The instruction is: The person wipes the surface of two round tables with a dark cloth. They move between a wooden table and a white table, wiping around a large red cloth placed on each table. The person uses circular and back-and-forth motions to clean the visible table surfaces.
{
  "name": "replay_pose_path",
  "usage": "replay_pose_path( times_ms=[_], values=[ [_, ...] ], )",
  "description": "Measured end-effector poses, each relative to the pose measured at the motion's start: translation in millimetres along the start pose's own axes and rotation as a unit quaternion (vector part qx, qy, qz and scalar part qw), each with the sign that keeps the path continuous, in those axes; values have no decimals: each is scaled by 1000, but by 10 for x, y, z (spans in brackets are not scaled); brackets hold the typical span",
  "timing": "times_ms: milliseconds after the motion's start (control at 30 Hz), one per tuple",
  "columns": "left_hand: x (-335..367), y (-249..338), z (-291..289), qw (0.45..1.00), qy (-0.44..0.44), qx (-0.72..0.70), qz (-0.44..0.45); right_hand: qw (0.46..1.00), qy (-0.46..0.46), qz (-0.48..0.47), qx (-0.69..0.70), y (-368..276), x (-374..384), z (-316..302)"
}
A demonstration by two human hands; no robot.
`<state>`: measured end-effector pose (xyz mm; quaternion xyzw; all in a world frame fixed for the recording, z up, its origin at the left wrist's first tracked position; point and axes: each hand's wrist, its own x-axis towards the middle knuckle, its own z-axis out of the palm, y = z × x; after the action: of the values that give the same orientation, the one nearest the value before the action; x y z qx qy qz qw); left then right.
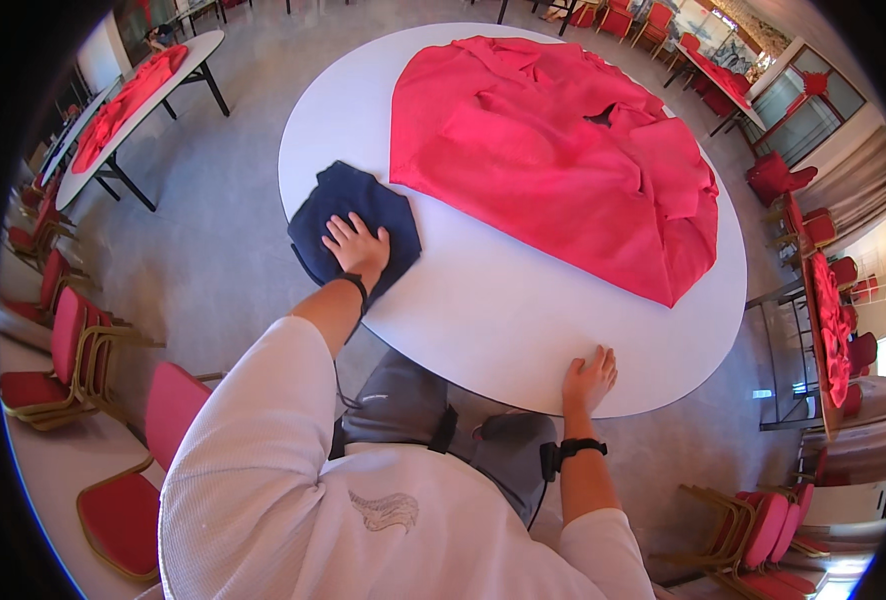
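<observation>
My left hand (358,246) lies flat with spread fingers on a folded dark navy cloth item (341,192) at the left edge of a round white table (463,300). Whether that item is a garment or a bag, I cannot tell. My right hand (589,382) rests on the bare tabletop at the near edge, fingers stretched out, holding nothing. A large red cloth (553,170), loosely folded and wrinkled, covers the far and right part of the table. Its straight near edge runs slantwise, apart from both hands.
Red chairs (118,525) with gold frames stand at the left, and stacked ones (763,525) at the lower right. Another white table (148,105) with red cloth is at the far left. A table with red cloth (831,320) stands along the right side.
</observation>
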<state>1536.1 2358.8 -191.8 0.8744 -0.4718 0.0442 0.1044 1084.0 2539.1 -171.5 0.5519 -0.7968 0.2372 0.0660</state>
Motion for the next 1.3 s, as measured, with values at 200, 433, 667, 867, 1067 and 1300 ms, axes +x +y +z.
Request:
replay_pose_path(
  times_ms=[200, 433, 667, 867, 1067, 1300],
  values=[
    [-772, 410, -165, 995, -31, -12, 99, 1000, -5, 8, -9, 54, 23, 56],
    [-1480, 1181, -259, 935, -90, -49, 340, 1000, 2, 5, -8, 108, 3, 136],
    [-1303, 1628, -234, 842, -129, -78, 518, 1000, 5, 13, 0, 97, -7, 133],
    [-937, 1863, -177, 842, -130, -77, 518, 1000, -12, 22, -2, 46, -13, 83],
    [-670, 2072, -58, 867, -119, -105, 473, 999, -22, 18, -15, 32, -9, 69],
    [-341, 2067, -37, 863, -97, -232, 439, 1000, -15, 1, -12, 45, -17, 74]
  ],
)
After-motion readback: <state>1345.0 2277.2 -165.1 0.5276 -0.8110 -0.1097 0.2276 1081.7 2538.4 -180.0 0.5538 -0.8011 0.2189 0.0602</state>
